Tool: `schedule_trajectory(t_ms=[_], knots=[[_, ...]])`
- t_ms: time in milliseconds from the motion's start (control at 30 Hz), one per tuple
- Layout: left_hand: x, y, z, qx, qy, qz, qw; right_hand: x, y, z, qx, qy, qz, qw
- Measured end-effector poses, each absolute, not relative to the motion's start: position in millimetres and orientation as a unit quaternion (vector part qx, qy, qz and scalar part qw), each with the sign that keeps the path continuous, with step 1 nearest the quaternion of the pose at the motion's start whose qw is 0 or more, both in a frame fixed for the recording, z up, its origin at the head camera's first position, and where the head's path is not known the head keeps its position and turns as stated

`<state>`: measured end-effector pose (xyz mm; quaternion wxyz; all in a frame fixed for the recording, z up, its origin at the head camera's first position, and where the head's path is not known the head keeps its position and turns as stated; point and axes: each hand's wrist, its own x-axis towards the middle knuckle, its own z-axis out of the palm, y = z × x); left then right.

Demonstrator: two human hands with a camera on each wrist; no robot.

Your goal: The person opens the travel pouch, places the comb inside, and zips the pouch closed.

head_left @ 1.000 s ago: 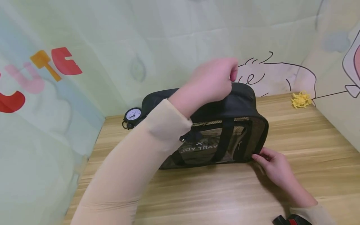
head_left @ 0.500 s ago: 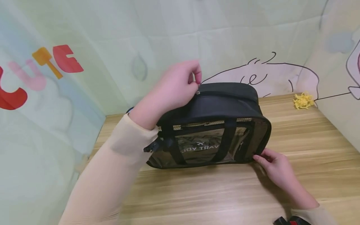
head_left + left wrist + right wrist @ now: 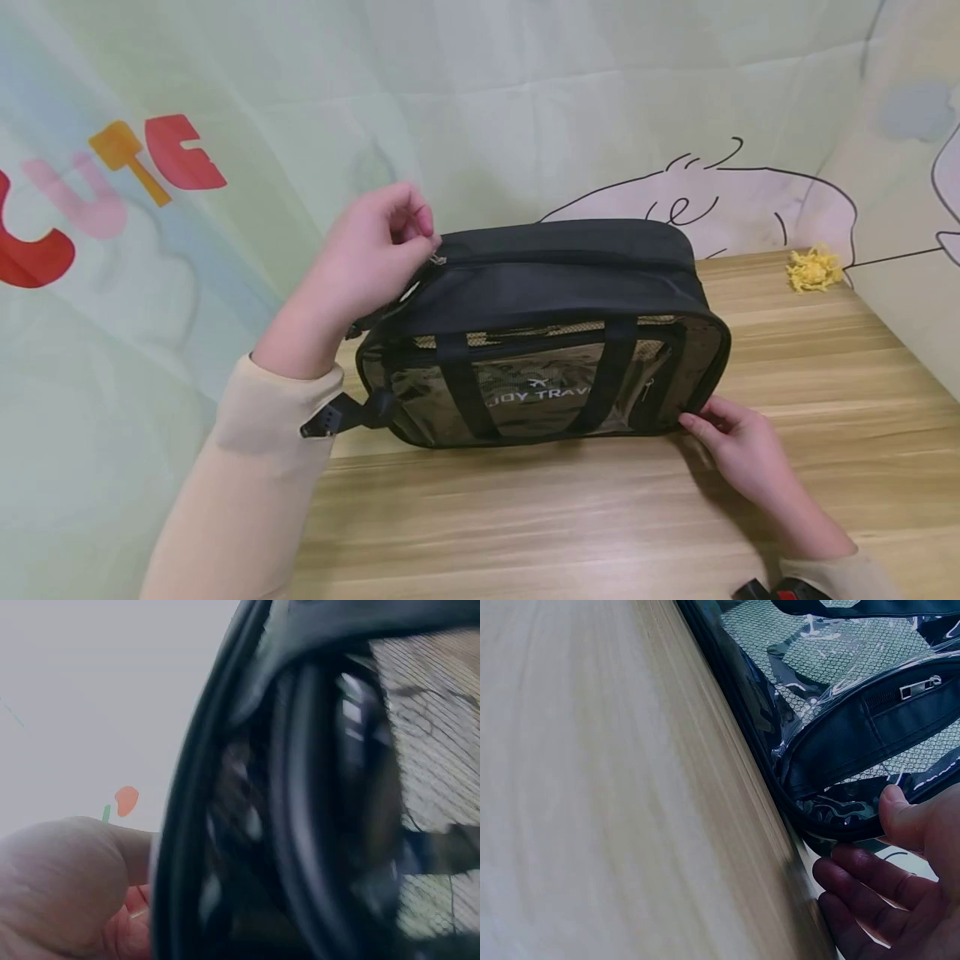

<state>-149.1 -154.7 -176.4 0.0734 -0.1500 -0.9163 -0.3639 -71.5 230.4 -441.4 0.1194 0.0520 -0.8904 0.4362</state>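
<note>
A black travel bag (image 3: 525, 292) with clear panels, white lettering and two dark straps stands upright on the wooden table. At its top left, my left hand (image 3: 360, 258) pinches the zipper pull (image 3: 438, 260) between thumb and fingers. To the right of the pull the top seam looks closed; a narrow gap shows on the left. My right hand (image 3: 742, 450) grips the bag's lower right corner, its thumb on the front and its fingers behind. In the left wrist view, the bag's dark edge (image 3: 187, 825) hides much of the left hand (image 3: 64, 885).
A yellow spiky toy (image 3: 814, 269) lies at the table's back right. Printed cloth (image 3: 480, 125) hangs behind and on both sides. Bare wooden tabletop (image 3: 525, 517) lies in front of the bag.
My left hand has moved left along the bag's top with the zipper pull, and the seam behind it has closed. The round dial at the left is now hidden. My right hand keeps its grip.
</note>
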Motion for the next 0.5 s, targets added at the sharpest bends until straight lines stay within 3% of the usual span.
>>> schedule_trajectory(t_ms=[500], knots=[[-136.9, -209.6, -207.0, -0.069, -0.909, -0.407, 0.051, -71.4, 231.0, -442.0, 0.05, -0.89, 0.436, 0.122]])
